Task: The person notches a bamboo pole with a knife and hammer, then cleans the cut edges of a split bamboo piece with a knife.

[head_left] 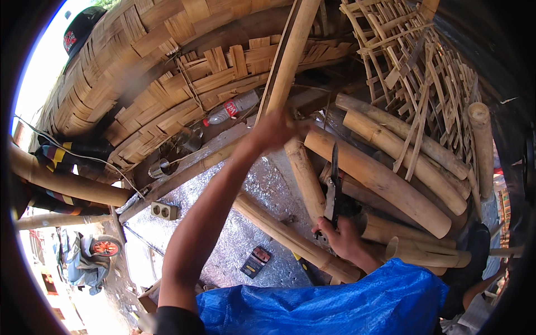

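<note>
My left hand (273, 133), blurred by motion, is closed round the lower part of a bamboo pole (291, 61) that rises toward the top of the view. A dark groove runs along the pole's left side. Its lower end is hidden behind the hand. My right hand (347, 241) is closed on the handle of a long-bladed knife (331, 198), with the blade pointing up and away from me. Behind the blade lies a thick bamboo length (379, 178). Another bamboo piece (304, 184) slants down between the two hands.
More cut bamboo (405, 156) is stacked at right beside a bamboo lattice (396, 50). A woven wall (212, 67) curves across the back, near a plastic bottle (231, 109). A power socket (164, 210) and small dark box (257, 262) lie on the silvery sheet. Blue tarp (324, 304) covers my lap.
</note>
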A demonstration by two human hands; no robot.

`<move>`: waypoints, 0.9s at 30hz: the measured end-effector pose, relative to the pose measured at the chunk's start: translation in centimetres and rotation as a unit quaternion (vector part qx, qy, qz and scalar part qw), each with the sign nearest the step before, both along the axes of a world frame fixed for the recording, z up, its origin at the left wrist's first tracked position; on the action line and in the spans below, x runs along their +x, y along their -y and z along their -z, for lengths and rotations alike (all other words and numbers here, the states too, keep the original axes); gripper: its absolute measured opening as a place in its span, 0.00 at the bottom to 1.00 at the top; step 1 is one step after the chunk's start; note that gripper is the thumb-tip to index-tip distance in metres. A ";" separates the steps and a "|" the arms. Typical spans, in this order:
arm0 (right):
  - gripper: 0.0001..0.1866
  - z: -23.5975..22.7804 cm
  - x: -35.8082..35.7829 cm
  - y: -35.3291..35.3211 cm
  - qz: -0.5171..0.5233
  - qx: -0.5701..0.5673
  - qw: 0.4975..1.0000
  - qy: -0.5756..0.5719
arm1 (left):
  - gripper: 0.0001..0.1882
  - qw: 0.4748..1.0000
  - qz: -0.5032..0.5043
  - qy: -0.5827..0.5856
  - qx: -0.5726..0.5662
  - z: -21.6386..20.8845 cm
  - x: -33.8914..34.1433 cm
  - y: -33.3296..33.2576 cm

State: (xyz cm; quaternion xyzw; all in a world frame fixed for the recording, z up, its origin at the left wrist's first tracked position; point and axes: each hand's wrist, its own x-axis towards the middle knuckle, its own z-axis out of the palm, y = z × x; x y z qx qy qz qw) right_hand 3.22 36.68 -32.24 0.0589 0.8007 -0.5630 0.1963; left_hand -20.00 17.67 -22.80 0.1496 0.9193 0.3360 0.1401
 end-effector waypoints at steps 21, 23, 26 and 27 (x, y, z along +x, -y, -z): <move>0.12 -6.6 0.8 -2.5 0.024 -0.044 0.998 0.040 | 0.18 0.958 -0.135 -0.120 0.224 -9.9 1.5 6.2; 0.13 -6.4 0.6 -1.6 -0.016 -0.041 0.999 -0.012 | 0.17 0.928 -0.199 -0.116 0.293 -9.8 5.9 11.1; 0.17 -11.2 -0.4 0.0 -0.099 0.050 0.992 -0.061 | 0.11 0.852 -0.280 -0.146 0.418 -8.2 12.8 17.9; 0.18 -14.0 -0.2 -0.3 -0.112 0.092 0.986 -0.079 | 0.10 0.824 -0.296 -0.140 0.463 -7.3 13.8 18.9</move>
